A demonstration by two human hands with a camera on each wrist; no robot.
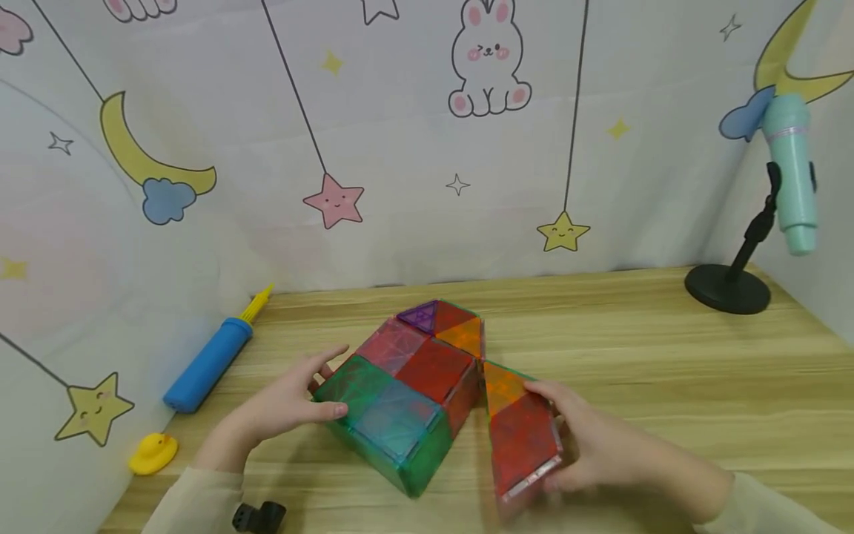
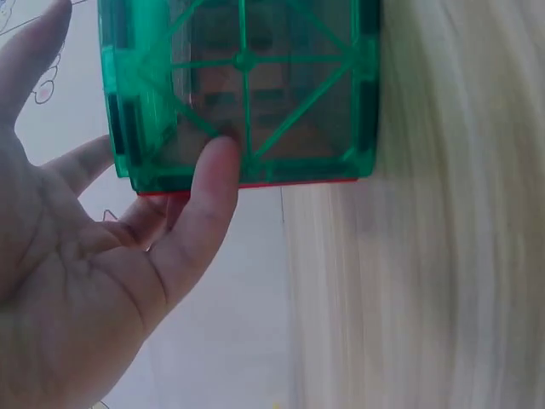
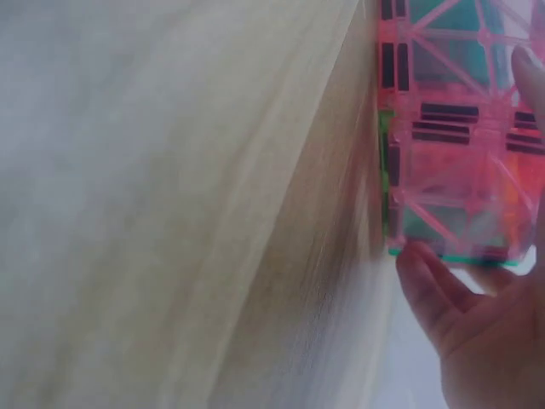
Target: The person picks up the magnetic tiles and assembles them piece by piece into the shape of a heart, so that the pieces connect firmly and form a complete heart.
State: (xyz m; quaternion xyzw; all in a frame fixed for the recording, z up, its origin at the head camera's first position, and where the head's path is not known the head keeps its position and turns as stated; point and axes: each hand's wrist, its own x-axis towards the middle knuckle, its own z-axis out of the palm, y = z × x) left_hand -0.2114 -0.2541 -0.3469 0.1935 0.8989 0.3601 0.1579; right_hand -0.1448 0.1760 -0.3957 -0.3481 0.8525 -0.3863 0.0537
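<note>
A box-like structure of see-through magnetic tiles rests on the table, in green, blue, pink and red. At its far end are a purple triangle tile and an orange tile. My left hand grips its left side; in the left wrist view the thumb presses a green tile. Right of it, a smaller section of red and orange magnetic tiles angles away, meeting the larger one at its far corner. My right hand holds this section, fingers on top and thumb low at the near end.
At the left lie a blue hand pump with a yellow nozzle and a yellow toy duck. A small black object is at the front edge. A mint microphone on a black stand stands back right, before a patterned cloth.
</note>
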